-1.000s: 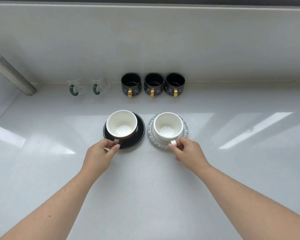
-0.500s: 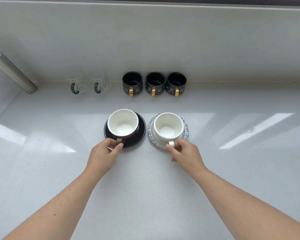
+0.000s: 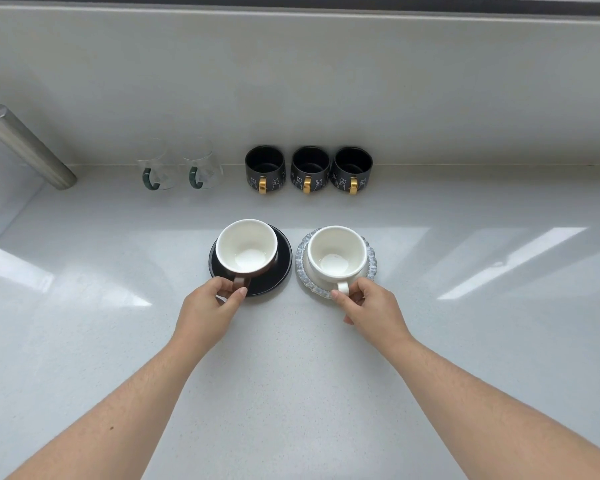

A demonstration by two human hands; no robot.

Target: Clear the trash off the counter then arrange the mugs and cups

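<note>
At the far left, a brushed metal cylinder (image 3: 28,147) leans over the white counter (image 3: 291,393). Against the back wall stand two clear glass mugs (image 3: 179,168) with green handles, then three black mugs (image 3: 308,169) with gold handles. All five handles face the person. The row appears arranged, and no trash is visible on the counter.

In front of the row, two cup-and-saucer sets sit side by side, close together but not touching.

Left set: a brown-sided cup (image 3: 246,247) with a white interior rests on a black saucer (image 3: 281,271). Its handle points toward the person. The left hand (image 3: 210,311) lies directly in front of it, thumb and fingers pinched on the handle.

Right set: a white cup (image 3: 336,254) rests on a scalloped grey-blue saucer (image 3: 369,252). Its handle also points toward the person. The right hand (image 3: 373,311) pinches this handle between thumb and forefinger.

Governing relation: each cup lies straight ahead of its own hand, and each hand is the nearer one to its set. Each handle lines up with the forearm behind it, so no cross-reach is required. Whether either cup is lifted clear of its saucer cannot be determined. The step in hand appears to be final alignment of the two sets. The likely next move is a small turn or slide of each cup, kept level to prevent sliding on the saucer.
</note>
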